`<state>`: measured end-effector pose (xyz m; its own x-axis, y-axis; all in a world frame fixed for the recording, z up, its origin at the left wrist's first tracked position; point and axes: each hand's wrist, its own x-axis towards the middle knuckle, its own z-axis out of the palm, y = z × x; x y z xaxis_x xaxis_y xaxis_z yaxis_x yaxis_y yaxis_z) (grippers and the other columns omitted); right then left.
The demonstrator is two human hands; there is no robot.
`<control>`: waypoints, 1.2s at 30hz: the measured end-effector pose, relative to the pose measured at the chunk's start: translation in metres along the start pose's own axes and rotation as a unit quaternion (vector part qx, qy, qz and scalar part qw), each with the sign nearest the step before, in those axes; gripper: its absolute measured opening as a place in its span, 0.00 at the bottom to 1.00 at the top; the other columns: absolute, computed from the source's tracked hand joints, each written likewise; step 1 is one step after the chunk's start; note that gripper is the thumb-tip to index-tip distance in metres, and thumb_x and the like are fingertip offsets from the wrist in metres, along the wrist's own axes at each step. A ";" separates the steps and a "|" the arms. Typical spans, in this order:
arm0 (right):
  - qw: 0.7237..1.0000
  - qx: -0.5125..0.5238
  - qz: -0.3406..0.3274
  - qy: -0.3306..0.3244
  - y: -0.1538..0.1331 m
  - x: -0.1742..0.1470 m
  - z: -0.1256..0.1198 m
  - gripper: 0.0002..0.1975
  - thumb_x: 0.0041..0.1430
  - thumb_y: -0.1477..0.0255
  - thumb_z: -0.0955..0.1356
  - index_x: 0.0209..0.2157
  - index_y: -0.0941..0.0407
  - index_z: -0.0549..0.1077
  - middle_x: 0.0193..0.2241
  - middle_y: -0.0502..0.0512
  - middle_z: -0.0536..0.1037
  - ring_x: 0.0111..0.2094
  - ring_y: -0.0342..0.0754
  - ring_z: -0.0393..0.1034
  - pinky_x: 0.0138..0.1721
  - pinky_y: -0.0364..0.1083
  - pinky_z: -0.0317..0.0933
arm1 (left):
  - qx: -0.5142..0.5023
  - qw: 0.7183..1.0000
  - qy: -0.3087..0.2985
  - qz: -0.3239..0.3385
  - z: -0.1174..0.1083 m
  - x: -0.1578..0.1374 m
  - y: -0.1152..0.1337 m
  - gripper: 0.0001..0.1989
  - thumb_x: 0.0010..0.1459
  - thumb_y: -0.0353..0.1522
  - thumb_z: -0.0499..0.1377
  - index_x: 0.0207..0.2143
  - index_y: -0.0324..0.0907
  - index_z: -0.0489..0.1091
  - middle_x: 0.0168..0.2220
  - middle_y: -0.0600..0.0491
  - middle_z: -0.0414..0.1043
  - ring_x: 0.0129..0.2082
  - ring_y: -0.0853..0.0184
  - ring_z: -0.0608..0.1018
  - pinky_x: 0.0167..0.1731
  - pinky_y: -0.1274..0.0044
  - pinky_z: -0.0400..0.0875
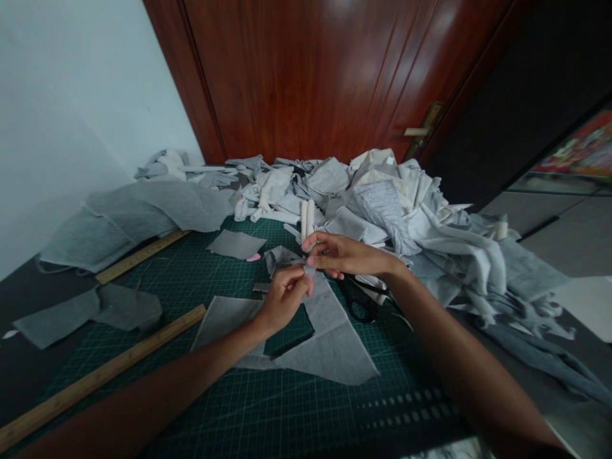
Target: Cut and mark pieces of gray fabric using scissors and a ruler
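Note:
My left hand (pixel 285 294) pinches the edge of a grey fabric piece (pixel 329 319), its fingers closed. Close beside it, my right hand (pixel 337 253) has thumb and forefinger pressed on the same edge, the other fingers loosely curled. The fabric hangs down from between the hands and spreads over the green cutting mat (pixel 215 408). Left of it lies a grey fabric piece (pixel 222 325), partly behind my left wrist. Black-handled scissors (pixel 362 310) rest just below my right wrist, their blades hidden.
Two wooden rulers, one nearer (pixel 143 347) and one farther (pixel 143 256), lie at the left. A heap of grey and white fabric scraps (pixel 335 178) runs along the back and right. A small grey piece (pixel 236 243) lies near a pink bit (pixel 253 257). A wooden door (pixel 306 76) stands behind.

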<state>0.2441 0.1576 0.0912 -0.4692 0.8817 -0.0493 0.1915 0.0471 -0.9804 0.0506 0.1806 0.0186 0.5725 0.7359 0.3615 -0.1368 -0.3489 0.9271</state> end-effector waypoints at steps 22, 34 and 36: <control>0.921 0.270 -0.126 0.251 0.002 -0.009 -0.047 0.25 0.56 0.69 0.77 0.55 0.46 0.73 0.55 0.50 0.78 0.30 0.38 0.71 0.23 0.37 0.66 | 0.028 0.973 -0.228 0.002 0.001 -0.005 -0.004 0.36 0.74 0.51 0.43 0.18 0.43 0.71 0.18 0.53 0.64 0.20 0.67 0.67 0.28 0.74 0.62; 0.909 0.273 -0.143 0.280 0.026 0.008 -0.046 0.15 0.54 0.76 0.73 0.38 0.51 0.63 0.25 0.40 0.57 0.18 0.38 0.42 0.18 0.37 0.47 | 0.222 0.974 -0.029 0.019 -0.077 0.049 0.009 0.26 0.69 0.44 0.50 0.19 0.44 0.68 0.19 0.54 0.67 0.22 0.65 0.69 0.30 0.74 0.59; 0.914 0.250 -0.147 0.285 0.029 0.009 -0.047 0.16 0.53 0.74 0.73 0.37 0.51 0.62 0.25 0.40 0.56 0.18 0.39 0.41 0.19 0.37 0.46 | 0.265 0.964 -0.011 -0.007 -0.098 0.061 0.001 0.20 0.67 0.42 0.52 0.24 0.45 0.70 0.20 0.56 0.66 0.22 0.64 0.68 0.28 0.75 0.57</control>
<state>0.2858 0.1888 0.0717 0.1148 0.9734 0.1982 -0.3558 0.2266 -0.9067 0.0068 0.2821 0.0514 0.5885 0.7325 0.3420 0.3002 -0.5908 0.7489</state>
